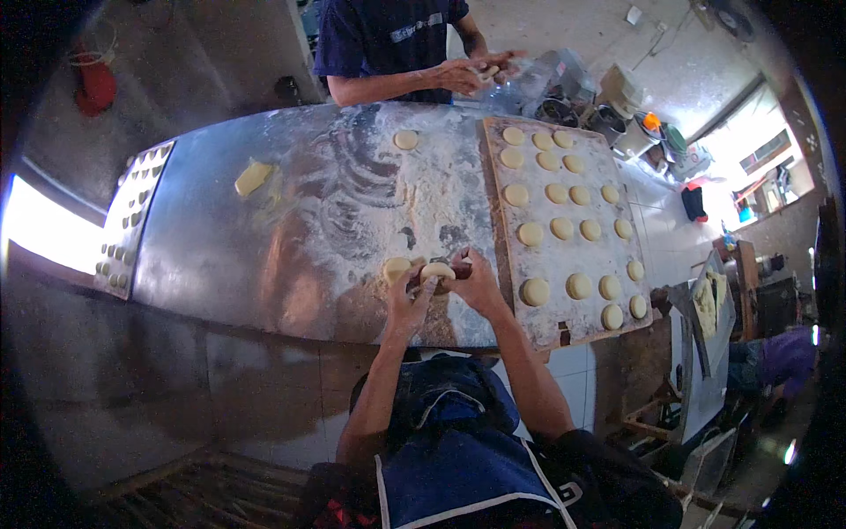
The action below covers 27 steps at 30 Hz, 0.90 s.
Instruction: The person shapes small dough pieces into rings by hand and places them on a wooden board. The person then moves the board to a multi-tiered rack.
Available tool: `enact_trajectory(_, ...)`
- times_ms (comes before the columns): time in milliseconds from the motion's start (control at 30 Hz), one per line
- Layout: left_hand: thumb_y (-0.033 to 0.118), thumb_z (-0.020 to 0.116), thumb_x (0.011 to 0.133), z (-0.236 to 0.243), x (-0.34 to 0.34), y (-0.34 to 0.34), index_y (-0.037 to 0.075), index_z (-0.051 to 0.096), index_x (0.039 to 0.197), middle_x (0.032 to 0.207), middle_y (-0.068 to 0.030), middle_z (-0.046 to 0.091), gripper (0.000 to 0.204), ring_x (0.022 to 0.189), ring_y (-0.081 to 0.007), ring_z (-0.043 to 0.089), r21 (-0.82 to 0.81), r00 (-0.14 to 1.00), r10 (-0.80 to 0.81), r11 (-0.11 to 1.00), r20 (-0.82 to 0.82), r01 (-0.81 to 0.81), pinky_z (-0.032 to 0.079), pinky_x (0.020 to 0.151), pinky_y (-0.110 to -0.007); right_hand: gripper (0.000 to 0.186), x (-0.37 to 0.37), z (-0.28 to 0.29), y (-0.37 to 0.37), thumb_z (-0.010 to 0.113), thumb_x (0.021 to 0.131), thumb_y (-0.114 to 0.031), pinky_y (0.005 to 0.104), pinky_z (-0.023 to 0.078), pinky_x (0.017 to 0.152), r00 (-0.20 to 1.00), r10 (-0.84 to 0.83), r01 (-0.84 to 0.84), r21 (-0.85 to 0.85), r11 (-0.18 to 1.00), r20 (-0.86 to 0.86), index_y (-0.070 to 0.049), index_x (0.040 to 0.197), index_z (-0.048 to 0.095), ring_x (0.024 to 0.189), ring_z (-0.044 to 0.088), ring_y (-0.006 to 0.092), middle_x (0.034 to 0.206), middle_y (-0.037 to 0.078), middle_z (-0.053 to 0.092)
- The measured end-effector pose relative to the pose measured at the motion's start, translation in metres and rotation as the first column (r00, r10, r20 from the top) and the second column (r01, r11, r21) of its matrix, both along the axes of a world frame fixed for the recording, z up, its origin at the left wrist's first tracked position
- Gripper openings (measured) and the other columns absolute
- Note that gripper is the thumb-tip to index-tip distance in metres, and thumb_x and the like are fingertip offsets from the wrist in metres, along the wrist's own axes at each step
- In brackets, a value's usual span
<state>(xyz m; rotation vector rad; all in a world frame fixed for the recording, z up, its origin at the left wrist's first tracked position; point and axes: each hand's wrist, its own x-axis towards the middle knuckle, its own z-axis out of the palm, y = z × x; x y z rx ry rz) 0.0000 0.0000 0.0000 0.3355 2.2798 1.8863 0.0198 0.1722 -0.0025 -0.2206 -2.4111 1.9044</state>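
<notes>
A pale round of dough (438,271) is held between my two hands above the floury near part of the metal table. The fingers and thumb of my left hand (409,302) close on its left side and front. At its right edge my right hand (477,285) grips with bent fingers; the fingertips are partly hidden. Another dough round (397,268) lies on the table just beside my left fingers. Farther off, a single dough round (405,139) sits in the flour near the far edge.
To the right lies a floured wooden board (546,256) with several dough rounds in rows. A flat dough scrap (254,178) rests on the metal table (203,238). At the left end is a tray (117,256) of small pieces. Across the table, a co-worker's hands (467,75) handle dough.
</notes>
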Motion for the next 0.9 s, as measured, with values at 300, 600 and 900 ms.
enact_trajectory(300,0.01,0.055,0.095,0.018,0.016,0.007,-0.003,0.06,0.112,0.101,-0.0104,0.064,0.023,0.089,-0.0173,0.062,0.285,0.956,-0.149,0.956,0.251,0.074,0.052,0.08,-0.031,0.047,0.04,0.035,-0.037,0.07,0.071,0.001,0.0342,0.051,0.066,0.956,-0.288,0.283,-0.08,0.956,-0.055,-0.006,0.11,0.044,0.075,0.063,0.0182,0.082,0.011,0.065)
enact_trajectory(600,-0.011,0.053,0.082,0.009,0.033,-0.009,0.007,0.037,0.131,0.11,-0.0116,0.056,0.054,0.094,-0.0222,0.06,0.618,0.723,-0.385,0.783,0.573,-0.072,0.053,0.074,-0.031,0.04,0.053,0.049,-0.012,0.051,0.086,-0.012,0.0281,0.041,0.062,0.993,0.112,-0.081,-0.448,0.89,0.043,-0.007,0.126,0.043,0.069,0.049,0.0122,0.073,0.001,0.047)
enact_trajectory(900,0.022,0.045,0.092,0.015,0.034,0.037,0.009,0.044,0.103,0.09,-0.0082,0.054,0.017,0.093,-0.0219,0.059,0.608,0.927,-0.214,0.794,0.307,-0.018,0.05,0.077,-0.034,0.055,0.068,0.017,-0.013,0.037,0.099,-0.041,0.0404,0.047,0.064,0.936,-0.351,0.304,-0.448,0.841,-0.023,0.007,0.083,0.06,0.066,0.062,0.03,0.067,0.018,0.062)
